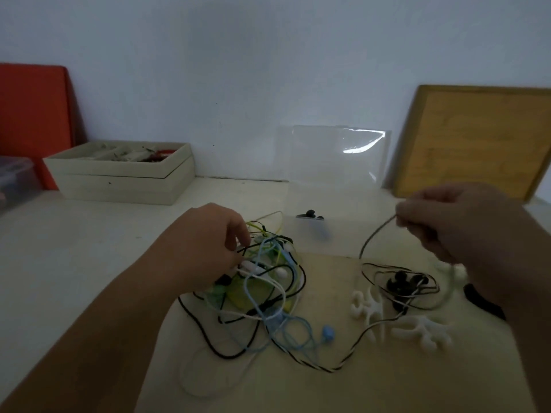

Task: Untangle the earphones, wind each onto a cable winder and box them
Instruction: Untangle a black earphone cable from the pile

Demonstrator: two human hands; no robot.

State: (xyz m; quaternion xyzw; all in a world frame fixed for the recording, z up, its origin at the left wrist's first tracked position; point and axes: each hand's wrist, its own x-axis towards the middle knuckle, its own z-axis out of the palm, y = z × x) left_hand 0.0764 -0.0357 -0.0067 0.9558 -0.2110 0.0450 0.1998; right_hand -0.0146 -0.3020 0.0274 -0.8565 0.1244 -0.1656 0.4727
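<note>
my left grip (208, 242) pinches into the tangled earphones (262, 287) on the tabletop (89, 263); my right grip (465, 222), raised, pinches one black-white cable (374, 235) whose loops lie by the white cable winders (368, 307) right of the tangle.

clear box (337, 156): transparent plastic, glossy, glare streak
board (477, 144): wood, matt, grain visible
cable winders (368, 307): white, matt, plastic-looking
striped cable (328, 368): black-white twisted sheath
tangled cables (268, 287): smooth plastic sheath
table (89, 263): pale, matt, smooth

The pale table (89, 263) bears tangled earphones (262, 287), white cable winders (368, 308), a clear box (343, 234) and a cream tray (119, 180).
</note>
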